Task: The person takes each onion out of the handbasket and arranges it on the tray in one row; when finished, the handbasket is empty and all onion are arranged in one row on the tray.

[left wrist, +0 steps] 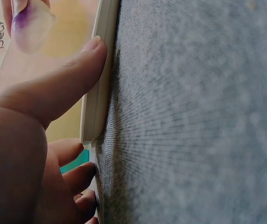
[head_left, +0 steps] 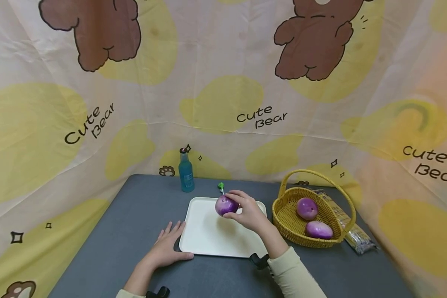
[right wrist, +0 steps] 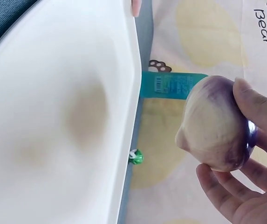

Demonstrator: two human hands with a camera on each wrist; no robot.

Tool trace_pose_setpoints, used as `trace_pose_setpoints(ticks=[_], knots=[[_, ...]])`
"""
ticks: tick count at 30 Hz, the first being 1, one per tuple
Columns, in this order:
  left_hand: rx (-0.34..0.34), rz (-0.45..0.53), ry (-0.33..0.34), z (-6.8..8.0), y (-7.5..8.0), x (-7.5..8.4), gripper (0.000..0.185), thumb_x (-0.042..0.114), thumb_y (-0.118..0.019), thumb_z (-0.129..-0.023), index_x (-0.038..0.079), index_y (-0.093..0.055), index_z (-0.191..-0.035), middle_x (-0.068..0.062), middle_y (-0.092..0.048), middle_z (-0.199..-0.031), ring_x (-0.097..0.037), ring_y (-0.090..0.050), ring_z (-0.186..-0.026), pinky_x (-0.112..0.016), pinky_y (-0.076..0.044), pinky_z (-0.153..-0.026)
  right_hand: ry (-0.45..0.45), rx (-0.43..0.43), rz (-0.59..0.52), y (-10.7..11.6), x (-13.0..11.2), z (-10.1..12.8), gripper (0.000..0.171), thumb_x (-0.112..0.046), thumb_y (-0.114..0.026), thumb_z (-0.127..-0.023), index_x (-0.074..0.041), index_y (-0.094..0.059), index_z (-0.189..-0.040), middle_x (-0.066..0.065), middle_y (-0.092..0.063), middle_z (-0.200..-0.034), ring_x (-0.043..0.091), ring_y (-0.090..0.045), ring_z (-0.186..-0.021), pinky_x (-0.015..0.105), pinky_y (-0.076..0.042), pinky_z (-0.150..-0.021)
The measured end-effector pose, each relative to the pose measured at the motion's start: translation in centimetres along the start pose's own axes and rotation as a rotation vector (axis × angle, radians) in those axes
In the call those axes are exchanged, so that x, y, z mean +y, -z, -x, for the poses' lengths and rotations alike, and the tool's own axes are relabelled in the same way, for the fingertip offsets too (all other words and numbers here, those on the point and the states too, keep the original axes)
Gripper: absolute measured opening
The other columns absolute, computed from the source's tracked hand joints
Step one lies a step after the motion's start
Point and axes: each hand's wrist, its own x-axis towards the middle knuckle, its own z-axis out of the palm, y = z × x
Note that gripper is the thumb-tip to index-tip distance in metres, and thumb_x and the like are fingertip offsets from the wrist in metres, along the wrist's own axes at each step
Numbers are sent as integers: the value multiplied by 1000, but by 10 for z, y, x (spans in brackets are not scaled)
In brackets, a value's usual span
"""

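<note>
My right hand (head_left: 250,213) grips a purple onion (head_left: 225,205) between thumb and fingers, held above the white tray (head_left: 205,240). In the right wrist view the onion (right wrist: 215,123) shows a pale side with a small pointed nub. My left hand (head_left: 165,245) lies at the tray's near left corner, its fingers spread and straight. Its thumb rests against the tray's rim (left wrist: 98,98) in the left wrist view. To the right, a yellow wicker basket (head_left: 288,227) holds two more purple onions, one round (head_left: 307,208) and one longer (head_left: 318,229).
A bottle of blue drink (head_left: 186,174) stands behind the tray's left corner. Just beyond the tray's far edge is a green-wrapped lollipop (head_left: 221,186). A clear and yellow packet (head_left: 357,238) lies along the basket's right side. A printed cloth (head_left: 216,103) hangs behind the grey table (head_left: 108,244).
</note>
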Motion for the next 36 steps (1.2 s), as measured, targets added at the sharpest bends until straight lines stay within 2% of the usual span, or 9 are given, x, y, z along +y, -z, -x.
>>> trace_pose_setpoints(ticks=[7,14,22,36], knots=[[8,1,-9,1,3,-2,118,65,-82,-70,11,-29,-160,-20,-25,-165,-47,-5,-154,-67,-6,-121,-24,-20,14,-11,-2,-8,61,-26,-88,-79,-14,-66,-135,11,-58,-142,37,-57,-128,53,-52,-100],[10,-7,-11,0,2,-2,118,67,-82,-70,11,-30,-160,-20,-26,-165,-48,-6,-154,-68,-7,-121,-37,-57,-10,-21,-5,-13,62,-25,-87,-81,-11,-65,-136,14,-54,-146,38,-54,-132,51,-51,-104],[2,10,1,2,-1,-1,117,65,-82,-71,11,-29,-160,-21,-25,-165,-49,-5,-154,-69,-6,-120,-76,-121,-24,-33,-9,-17,60,-26,-85,-83,-15,-63,-138,11,-53,-147,36,-52,-134,49,-51,-104],[-5,6,9,3,1,3,117,64,-82,-72,9,-29,-160,-21,-24,-165,-49,-5,-153,-69,-6,-120,-66,-143,-9,-58,-10,-24,59,-25,-87,-81,-15,-66,-135,11,-56,-144,34,-54,-132,48,-50,-106]])
